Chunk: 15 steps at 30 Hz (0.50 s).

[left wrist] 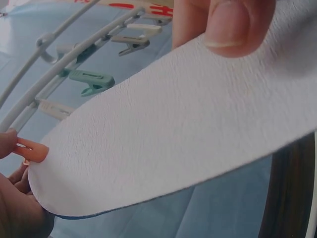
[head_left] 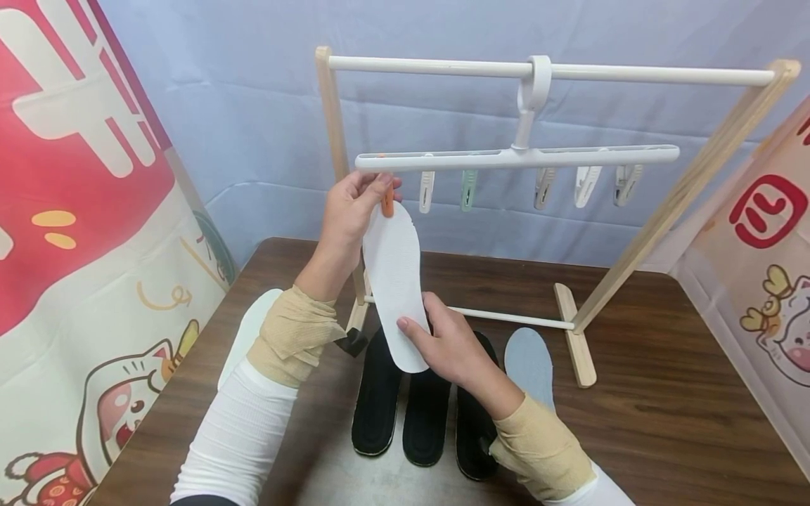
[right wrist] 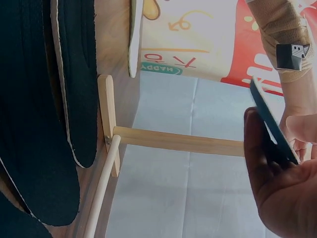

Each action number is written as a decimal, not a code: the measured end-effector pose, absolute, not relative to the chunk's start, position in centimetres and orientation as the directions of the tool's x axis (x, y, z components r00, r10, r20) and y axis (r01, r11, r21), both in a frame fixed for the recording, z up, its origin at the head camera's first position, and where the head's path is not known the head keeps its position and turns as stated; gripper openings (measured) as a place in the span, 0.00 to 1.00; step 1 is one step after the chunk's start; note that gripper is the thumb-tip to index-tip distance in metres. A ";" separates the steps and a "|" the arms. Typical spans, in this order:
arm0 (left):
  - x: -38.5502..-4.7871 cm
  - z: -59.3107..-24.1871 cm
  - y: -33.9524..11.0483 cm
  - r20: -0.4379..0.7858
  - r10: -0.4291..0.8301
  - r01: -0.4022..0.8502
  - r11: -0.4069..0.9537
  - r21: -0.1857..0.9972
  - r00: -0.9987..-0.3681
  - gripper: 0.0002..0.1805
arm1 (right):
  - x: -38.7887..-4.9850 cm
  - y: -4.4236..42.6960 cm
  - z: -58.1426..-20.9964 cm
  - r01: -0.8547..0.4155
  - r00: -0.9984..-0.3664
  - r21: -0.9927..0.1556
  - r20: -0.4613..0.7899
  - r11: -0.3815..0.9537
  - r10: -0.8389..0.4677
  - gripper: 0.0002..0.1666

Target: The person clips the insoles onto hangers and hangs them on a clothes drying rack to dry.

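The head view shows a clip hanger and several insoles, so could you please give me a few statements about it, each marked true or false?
1. The left hand pinches the orange clip. True.
2. The right hand holds the upper end of the white insole. False: the right hand holds the white insole near its lower end.
3. The hanger hooks over the rack's top bar. True.
4. The green clip grips an insole. False: the green clip grips nothing.
5. Three black insoles lie on the table. True.
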<state>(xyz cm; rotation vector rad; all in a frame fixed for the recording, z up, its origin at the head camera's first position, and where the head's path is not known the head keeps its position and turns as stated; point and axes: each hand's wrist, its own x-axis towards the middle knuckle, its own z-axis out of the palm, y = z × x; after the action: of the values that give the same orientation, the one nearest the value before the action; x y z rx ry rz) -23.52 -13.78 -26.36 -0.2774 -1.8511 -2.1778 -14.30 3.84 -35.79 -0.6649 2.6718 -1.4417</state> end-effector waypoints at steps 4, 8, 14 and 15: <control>-23.5 -26.4 -13.8 0.303 -0.077 0.312 -0.145 0.939 -0.950 0.15 | -14.4 3.9 -35.9 -0.352 -0.906 -0.814 0.173 0.462 -0.385 0.31; -23.5 -26.3 -13.8 0.299 -0.079 0.307 -0.137 0.942 -0.951 0.17 | -14.4 3.9 -36.0 -0.348 -0.906 -0.830 0.177 0.436 -0.386 0.35; -23.6 -26.4 -13.8 0.304 -0.090 0.314 -0.137 0.940 -0.949 0.15 | -14.5 4.0 -35.8 -0.345 -0.903 -0.838 0.172 0.423 -0.395 0.38; -23.7 -26.4 -13.8 0.305 -0.089 0.315 -0.136 0.939 -0.948 0.14 | -14.5 4.0 -35.8 -0.343 -0.903 -0.839 0.170 0.422 -0.396 0.38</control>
<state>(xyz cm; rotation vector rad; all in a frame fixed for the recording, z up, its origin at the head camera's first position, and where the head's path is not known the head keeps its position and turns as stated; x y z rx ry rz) -23.66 -13.82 -26.42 -0.2538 -1.8635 -2.1694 -14.51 4.00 -35.81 -0.6765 2.6034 -1.5164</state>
